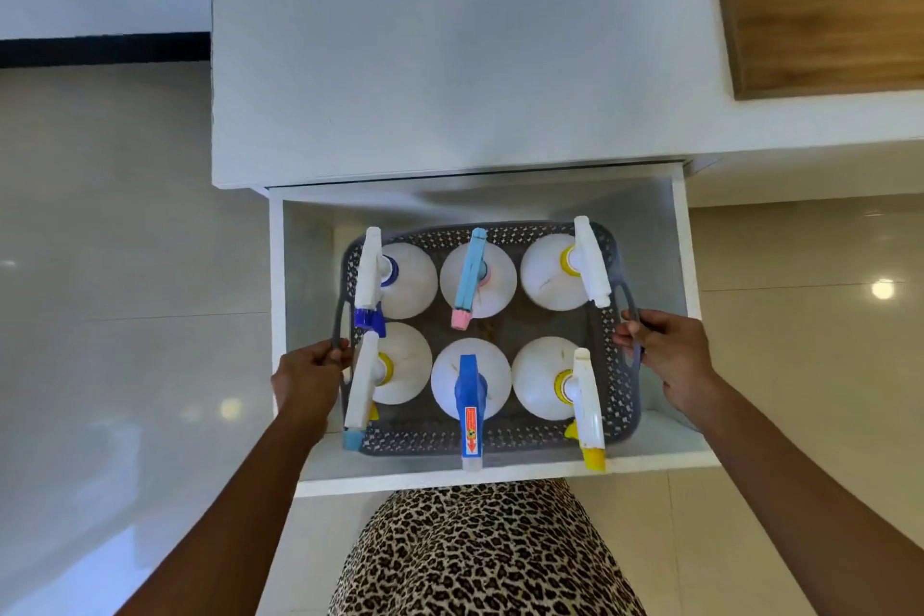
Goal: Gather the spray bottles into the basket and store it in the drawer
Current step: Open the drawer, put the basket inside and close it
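Note:
A grey perforated basket (617,408) sits inside the open white drawer (500,475). Several white spray bottles stand upright in it in two rows. One in the front middle has a blue trigger head (470,395), one in the back middle a light blue and pink head (470,275); others have white heads with yellow or blue collars. My left hand (307,378) is closed on the basket's left handle. My right hand (670,360) is closed on its right handle.
The drawer is pulled out from under a white counter (450,65). A wooden panel (825,0) lies at the top right. Glossy pale floor tiles (110,265) spread to both sides. My leopard-print skirt (480,555) is right against the drawer front.

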A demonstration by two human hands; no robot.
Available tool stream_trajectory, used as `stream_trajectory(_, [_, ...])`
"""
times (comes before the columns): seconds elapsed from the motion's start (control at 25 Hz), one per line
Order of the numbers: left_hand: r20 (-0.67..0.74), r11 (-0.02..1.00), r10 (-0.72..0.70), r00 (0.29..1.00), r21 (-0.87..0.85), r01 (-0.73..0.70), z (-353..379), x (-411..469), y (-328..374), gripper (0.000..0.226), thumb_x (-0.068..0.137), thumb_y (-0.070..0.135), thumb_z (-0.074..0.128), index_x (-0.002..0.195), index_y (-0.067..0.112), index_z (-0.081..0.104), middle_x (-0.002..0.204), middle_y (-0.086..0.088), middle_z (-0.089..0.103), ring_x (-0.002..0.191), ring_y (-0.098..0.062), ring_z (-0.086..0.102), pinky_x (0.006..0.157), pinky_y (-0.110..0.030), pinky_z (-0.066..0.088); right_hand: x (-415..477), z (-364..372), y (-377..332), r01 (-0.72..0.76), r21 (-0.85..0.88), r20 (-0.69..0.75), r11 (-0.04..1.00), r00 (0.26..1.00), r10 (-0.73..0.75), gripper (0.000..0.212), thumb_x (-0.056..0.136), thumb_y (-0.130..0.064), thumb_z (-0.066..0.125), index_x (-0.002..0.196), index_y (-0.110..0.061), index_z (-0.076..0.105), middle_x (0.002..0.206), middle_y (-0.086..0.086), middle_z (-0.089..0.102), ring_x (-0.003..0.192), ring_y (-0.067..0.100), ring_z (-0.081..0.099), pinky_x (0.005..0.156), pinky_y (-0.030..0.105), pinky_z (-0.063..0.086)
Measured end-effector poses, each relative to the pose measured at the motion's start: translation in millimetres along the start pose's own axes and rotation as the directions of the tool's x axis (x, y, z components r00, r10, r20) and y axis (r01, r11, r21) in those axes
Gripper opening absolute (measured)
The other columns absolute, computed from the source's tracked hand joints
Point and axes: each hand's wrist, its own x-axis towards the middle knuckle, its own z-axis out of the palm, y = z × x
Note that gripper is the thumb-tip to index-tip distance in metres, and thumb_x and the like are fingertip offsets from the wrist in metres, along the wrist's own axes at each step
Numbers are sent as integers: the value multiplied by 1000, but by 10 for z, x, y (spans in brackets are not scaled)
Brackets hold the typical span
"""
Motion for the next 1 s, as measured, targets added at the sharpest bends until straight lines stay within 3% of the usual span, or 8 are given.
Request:
stream_trajectory(0.12, [27,999,-45,999,-22,46,210,260,-57,25,90,10,53,110,3,65,109,-16,67,87,-20,55,87,-34,45,309,166,96,-27,-27,-20,999,999,27,24,87,6,52,109,13,57,72,12,65,45,4,61,78,28,53])
stream_trajectory(0.2, [61,994,-93,994,-49,96,376,486,-123,24,89,9,54,110,3,65,108,-17,67,95,-29,62,92,-38,47,551,270,181,-26,-69,-27,997,999,25,22,86,7,53,107,14,58,88,19,62,46,6,61,74,26,55])
stream_trajectory(0.32, [100,984,-152,983,-79,160,620,768,-210,23,89,8,55,108,4,66,109,-19,67,103,-34,62,98,-45,48,893,407,302,-33,-125,-49,992,998,27,19,85,7,55,102,13,61,89,18,62,45,4,60,64,17,54])
stream_trajectory(0.48, [81,976,-187,979,-94,194,939,1019,-286,23,90,7,51,107,4,66,103,-10,67,97,-26,62,97,-34,47,1266,543,451,-46,-210,-99,977,995,25,17,84,4,60,99,6,66,84,13,63,39,-2,57,58,11,53])
stream_trajectory(0.6, [20,975,-207,978,-75,208,1073,1096,-321,22,90,10,53,106,8,68,91,0,61,89,-18,58,92,-28,46,1404,586,519,-62,-224,-124,973,992,34,17,83,5,59,98,4,67,84,14,63,36,-3,56,66,19,57])
stream_trajectory(0.72, [4,973,-219,976,-74,219,1140,1135,-346,22,89,11,53,106,9,68,94,-1,64,94,-21,61,94,-29,46,1430,625,531,-84,-253,-161,964,986,44,18,81,5,61,96,1,69,87,15,66,49,6,59,82,31,54])
stream_trajectory(0.84, [7,962,-253,967,-105,252,1181,1177,-365,23,88,7,53,105,7,68,101,-11,69,101,-27,64,98,-32,47,1433,668,504,-91,-271,-179,958,983,43,20,79,4,61,97,-1,69,92,15,68,64,18,61,83,29,53])
stream_trajectory(1.0, [-15,969,-235,972,-78,233,1193,1190,-372,23,89,8,52,106,9,68,98,-6,67,88,-19,62,90,-24,45,1448,687,477,-105,-282,-180,954,982,55,21,80,4,60,99,-1,69,99,20,69,84,26,66,81,27,52])
